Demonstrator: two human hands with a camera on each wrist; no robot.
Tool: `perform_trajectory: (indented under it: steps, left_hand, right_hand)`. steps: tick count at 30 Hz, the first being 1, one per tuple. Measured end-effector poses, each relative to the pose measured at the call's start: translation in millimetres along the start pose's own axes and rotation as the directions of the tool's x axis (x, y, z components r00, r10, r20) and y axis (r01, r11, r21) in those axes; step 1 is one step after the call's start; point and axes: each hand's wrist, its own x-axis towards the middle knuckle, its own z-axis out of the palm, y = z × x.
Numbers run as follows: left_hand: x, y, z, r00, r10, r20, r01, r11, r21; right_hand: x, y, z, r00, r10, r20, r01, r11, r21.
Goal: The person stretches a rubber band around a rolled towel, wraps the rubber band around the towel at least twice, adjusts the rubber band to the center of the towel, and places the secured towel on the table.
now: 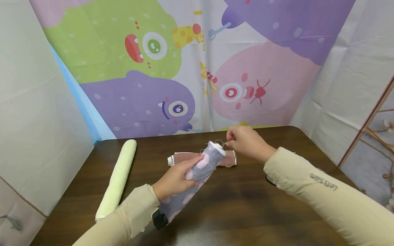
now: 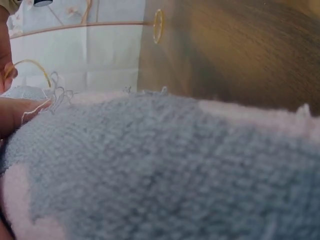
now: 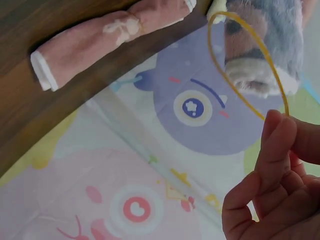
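My left hand (image 1: 176, 177) grips a rolled grey towel (image 1: 204, 171) with pink patches and a white edge, holding it tilted above the table. Beside its upper end, my right hand (image 1: 246, 141) pinches a yellow rubber band (image 3: 268, 54) between thumb and fingertips. The right wrist view shows the band as a long loop overlapping the roll's white-edged end. Loose threads (image 2: 60, 92) stick out from the towel in the left wrist view. Behind the grey roll lies a pink rolled towel (image 1: 184, 157) with white ends, partly covered by it.
A pale yellow rolled towel (image 1: 118, 181) lies lengthwise on the left of the dark wooden table (image 1: 246, 212). Another yellow rubber band (image 2: 158, 26) shows near the table edge in the left wrist view. A cartoon-printed curtain (image 1: 138, 109) hangs behind the table's far edge.
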Motion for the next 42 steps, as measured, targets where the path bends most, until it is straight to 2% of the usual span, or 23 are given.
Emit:
perform_trajectory:
  steps: [4, 10, 19, 24, 29, 33, 38, 42]
  left_hand:
    - [1.2, 1.5, 0.6, 1.000, -0.007, -0.011, 0.006, 1.000, -0.015]
    - [3.0, 3.9, 0.7, 0.999, 0.029, -0.016, -0.029, 0.999, -0.015]
    - [1.8, 7.3, 0.9, 0.992, 0.126, 0.006, -0.126, 0.987, 0.095]
    - [2.5, 7.9, 1.6, 0.989, 0.147, 0.025, -0.149, 0.976, 0.159]
    - [1.9, 6.5, -0.6, 0.993, 0.111, 0.027, -0.114, 0.975, 0.192]
    - [0.8, 6.0, -3.7, 0.997, 0.082, -0.004, -0.080, 0.980, 0.181]
    - [4.1, 4.2, -0.2, 0.996, 0.077, -0.053, -0.071, 0.993, 0.097]
    - [0.4, 1.6, 0.6, 0.991, 0.011, -0.133, -0.004, 0.998, 0.058]
  right_hand:
    - [2.7, -5, 6, 1.000, -0.011, -0.007, 0.011, 1.000, 0.017]
    - [6.5, -11, 10, 1.000, 0.005, -0.021, -0.004, 0.999, 0.046]
    - [9.1, -14, 10, 0.999, -0.019, -0.028, 0.019, 0.999, 0.033]
    - [8.5, -18, 11, 1.000, -0.016, 0.003, 0.015, 1.000, 0.024]
    - [8.7, -26, 13, 0.999, -0.041, -0.007, 0.041, 0.999, -0.005]
    - [10.2, -31, 16, 0.998, -0.067, -0.005, 0.067, 0.998, -0.011]
    - [7.1, -34, 20, 0.999, -0.049, 0.009, 0.049, 0.998, -0.028]
    - [6.6, -37, 25, 0.997, -0.058, -0.045, 0.057, 0.998, -0.038]
